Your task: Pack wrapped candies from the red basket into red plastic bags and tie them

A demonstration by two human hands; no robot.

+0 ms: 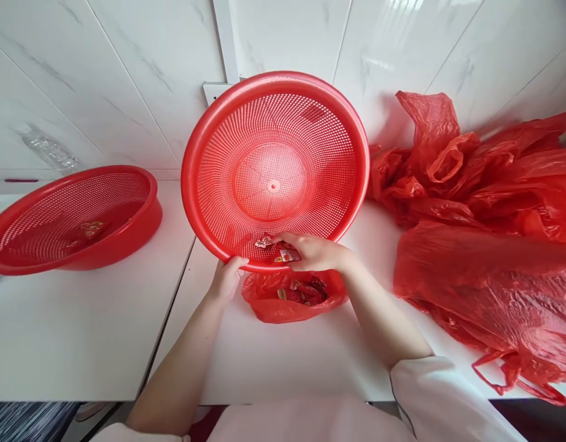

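A large red plastic colander basket (274, 166) is tilted up, its open side facing me. My left hand (226, 279) is closed on its lower rim, thumb over the edge. Inside the lower wall, my right hand (310, 250) has its fingers curled over a few small printed packets (288, 255); part of them is hidden under the hand. Just below the rim stands an open red plastic bag (269, 307), with several small red wrapped packets (306, 291) in it.
On the left, a second red colander basket (145, 227) holds a small packet (90, 229). A clear plastic bottle (50, 150) lies by the tiled wall. Crumpled red plastic bags (485, 264) are heaped on the right. A seam runs between the white tabletops (94, 331).
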